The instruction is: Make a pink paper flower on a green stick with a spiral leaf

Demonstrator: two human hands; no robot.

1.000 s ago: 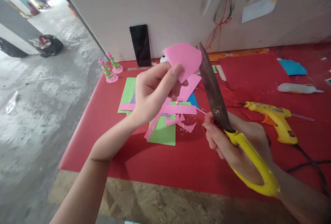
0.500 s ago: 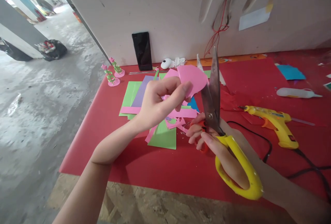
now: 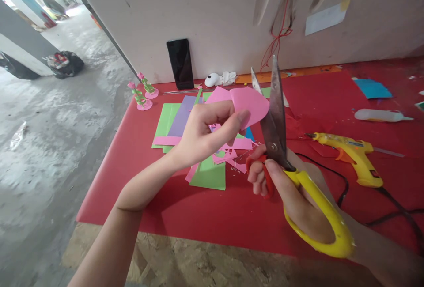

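Between the thumb and fingers of my left hand (image 3: 212, 132) is a piece of pink paper (image 3: 253, 106) with a rounded edge. My right hand (image 3: 294, 194) grips a pair of scissors (image 3: 275, 123), its thumb through the yellow handle and its fingers through the red one. The blades point upward and stand slightly apart, right at the paper's right edge. Under my hands lie green paper sheets (image 3: 208, 176), a purple sheet (image 3: 182, 117), a pink strip (image 3: 167, 141) and pink offcuts (image 3: 225, 158).
A yellow glue gun (image 3: 354, 152) with its cord lies at the right, below a glue bottle (image 3: 377, 115) and blue paper (image 3: 372, 89). A phone (image 3: 180, 64) leans against the back panel. Small paper flowers (image 3: 141, 95) stand at the table's left edge.
The pink paper has turned slightly and shifted right in my left hand. My right hand and the scissors have moved a little right, its fingers curling more around the red handle.
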